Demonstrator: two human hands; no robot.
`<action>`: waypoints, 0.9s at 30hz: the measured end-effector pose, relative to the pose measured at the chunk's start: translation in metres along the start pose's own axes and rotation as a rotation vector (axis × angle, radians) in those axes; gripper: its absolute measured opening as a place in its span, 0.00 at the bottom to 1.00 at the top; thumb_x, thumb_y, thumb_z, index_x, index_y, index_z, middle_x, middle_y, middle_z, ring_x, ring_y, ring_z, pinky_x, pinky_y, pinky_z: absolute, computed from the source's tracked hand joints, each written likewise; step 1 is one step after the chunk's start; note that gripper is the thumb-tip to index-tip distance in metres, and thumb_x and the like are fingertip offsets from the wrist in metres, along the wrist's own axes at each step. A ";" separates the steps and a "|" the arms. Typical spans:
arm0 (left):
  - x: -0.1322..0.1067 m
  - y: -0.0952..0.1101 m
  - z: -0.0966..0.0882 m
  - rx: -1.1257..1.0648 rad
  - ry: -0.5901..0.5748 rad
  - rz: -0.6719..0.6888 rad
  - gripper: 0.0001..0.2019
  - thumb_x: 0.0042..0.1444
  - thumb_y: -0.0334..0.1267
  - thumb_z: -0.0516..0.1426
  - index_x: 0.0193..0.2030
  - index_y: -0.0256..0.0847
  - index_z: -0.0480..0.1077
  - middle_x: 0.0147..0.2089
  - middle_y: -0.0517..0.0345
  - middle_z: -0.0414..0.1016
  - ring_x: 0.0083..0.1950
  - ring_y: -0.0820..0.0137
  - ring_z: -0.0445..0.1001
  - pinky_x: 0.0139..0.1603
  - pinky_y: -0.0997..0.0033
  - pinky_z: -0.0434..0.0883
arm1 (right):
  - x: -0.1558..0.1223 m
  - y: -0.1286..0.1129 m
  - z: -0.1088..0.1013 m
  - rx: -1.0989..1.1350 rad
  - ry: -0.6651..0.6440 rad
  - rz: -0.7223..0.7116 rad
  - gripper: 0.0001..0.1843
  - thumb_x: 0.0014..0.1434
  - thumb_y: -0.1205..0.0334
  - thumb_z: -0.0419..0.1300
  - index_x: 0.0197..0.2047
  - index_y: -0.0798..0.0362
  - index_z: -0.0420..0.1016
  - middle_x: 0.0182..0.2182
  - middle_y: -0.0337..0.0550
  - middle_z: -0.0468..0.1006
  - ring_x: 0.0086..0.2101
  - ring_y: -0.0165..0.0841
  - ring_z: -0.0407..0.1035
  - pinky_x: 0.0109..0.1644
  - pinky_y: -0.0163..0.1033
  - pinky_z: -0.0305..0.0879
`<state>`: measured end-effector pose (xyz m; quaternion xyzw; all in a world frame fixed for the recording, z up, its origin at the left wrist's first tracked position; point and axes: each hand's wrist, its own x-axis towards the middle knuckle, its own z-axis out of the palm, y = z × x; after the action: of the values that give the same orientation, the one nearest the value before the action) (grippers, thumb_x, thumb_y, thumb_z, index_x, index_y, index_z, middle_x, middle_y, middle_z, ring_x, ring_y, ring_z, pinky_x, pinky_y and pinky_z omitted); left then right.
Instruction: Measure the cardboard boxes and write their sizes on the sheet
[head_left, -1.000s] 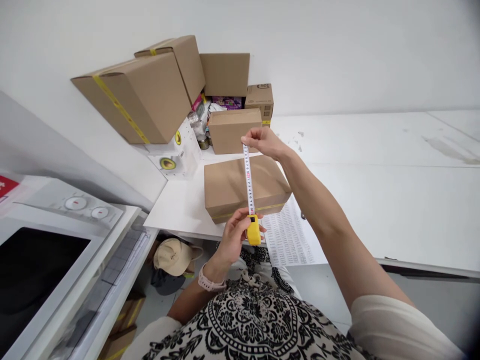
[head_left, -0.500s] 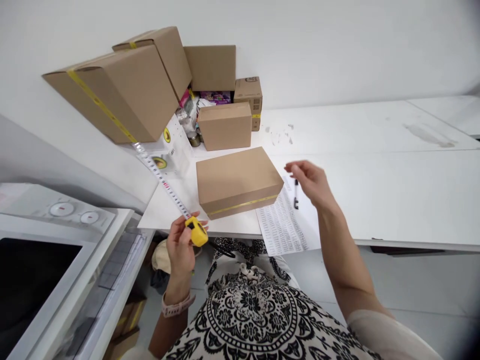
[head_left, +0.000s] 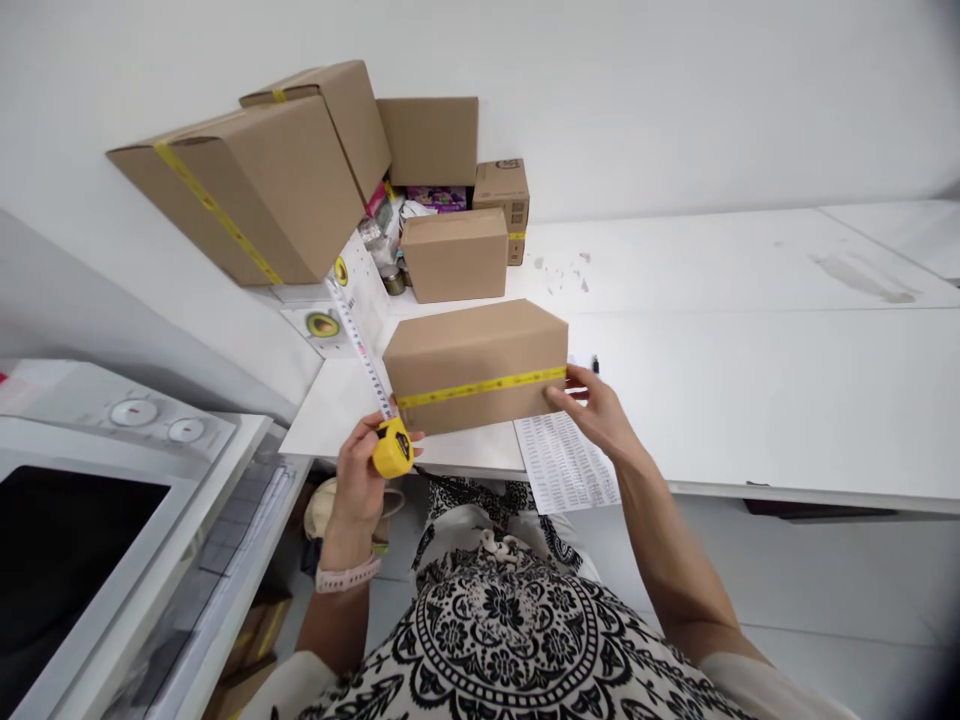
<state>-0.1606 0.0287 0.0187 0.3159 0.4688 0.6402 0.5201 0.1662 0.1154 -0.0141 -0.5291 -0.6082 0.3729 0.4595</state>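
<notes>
Tape measure (head_left: 393,450) and box (head_left: 476,365) held.
Left hand (head_left: 358,482) was closed round the yellow tape measure just off the table's (head_left: 750,400) front edge; right hand (head_left: 592,408) clamped the box's right end, box on the table near that edge.

The left hand (head_left: 358,478) is curled tight below the left corner of the box (head_left: 472,350); the right hand (head_left: 592,412) is clasped on its right end.
</notes>
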 end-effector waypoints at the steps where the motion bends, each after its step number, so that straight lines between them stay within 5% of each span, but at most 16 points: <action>1: 0.002 0.013 0.003 0.003 -0.013 0.025 0.18 0.48 0.46 0.66 0.44 0.39 0.74 0.58 0.48 0.79 0.37 0.60 0.84 0.34 0.61 0.83 | -0.001 -0.013 -0.005 -0.025 0.039 -0.031 0.27 0.56 0.46 0.66 0.56 0.48 0.76 0.48 0.51 0.80 0.42 0.42 0.75 0.46 0.52 0.75; 7: 0.012 0.058 0.029 -0.001 -0.099 0.048 0.17 0.53 0.49 0.61 0.44 0.40 0.76 0.66 0.47 0.72 0.36 0.61 0.84 0.31 0.62 0.83 | 0.007 -0.049 -0.009 -0.021 0.148 -0.090 0.27 0.58 0.45 0.65 0.58 0.45 0.74 0.54 0.50 0.76 0.34 0.35 0.71 0.36 0.46 0.74; 11: -0.005 0.051 0.049 -0.037 -0.233 -0.082 0.15 0.55 0.46 0.61 0.45 0.39 0.77 0.66 0.46 0.72 0.36 0.60 0.84 0.30 0.61 0.83 | 0.017 -0.040 0.002 -0.077 0.103 -0.105 0.25 0.60 0.44 0.62 0.56 0.47 0.75 0.57 0.51 0.75 0.35 0.35 0.71 0.38 0.46 0.73; 16: -0.044 0.036 0.056 -0.177 -0.425 -0.414 0.14 0.60 0.47 0.60 0.45 0.39 0.76 0.61 0.44 0.76 0.39 0.59 0.84 0.34 0.60 0.83 | 0.034 -0.052 -0.002 -0.186 0.145 -0.249 0.22 0.64 0.47 0.59 0.57 0.47 0.75 0.56 0.51 0.75 0.43 0.40 0.73 0.42 0.48 0.73; 21: -0.052 0.025 0.056 -0.220 -0.422 -0.594 0.15 0.60 0.48 0.61 0.45 0.37 0.76 0.55 0.43 0.79 0.39 0.58 0.84 0.34 0.61 0.83 | 0.074 -0.078 0.006 -0.306 -0.044 -0.492 0.20 0.70 0.53 0.49 0.56 0.47 0.77 0.53 0.49 0.79 0.53 0.44 0.69 0.58 0.55 0.66; 27: -0.041 0.025 0.070 -0.196 -0.309 -0.608 0.15 0.61 0.46 0.59 0.43 0.34 0.75 0.50 0.44 0.80 0.36 0.60 0.83 0.31 0.63 0.83 | 0.116 -0.081 0.037 -0.386 -0.329 -0.560 0.22 0.70 0.58 0.48 0.58 0.51 0.78 0.54 0.49 0.80 0.55 0.45 0.70 0.63 0.56 0.62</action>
<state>-0.0966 0.0079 0.0703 0.2035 0.3936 0.4425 0.7796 0.1044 0.2182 0.0696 -0.3523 -0.8541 0.1912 0.3315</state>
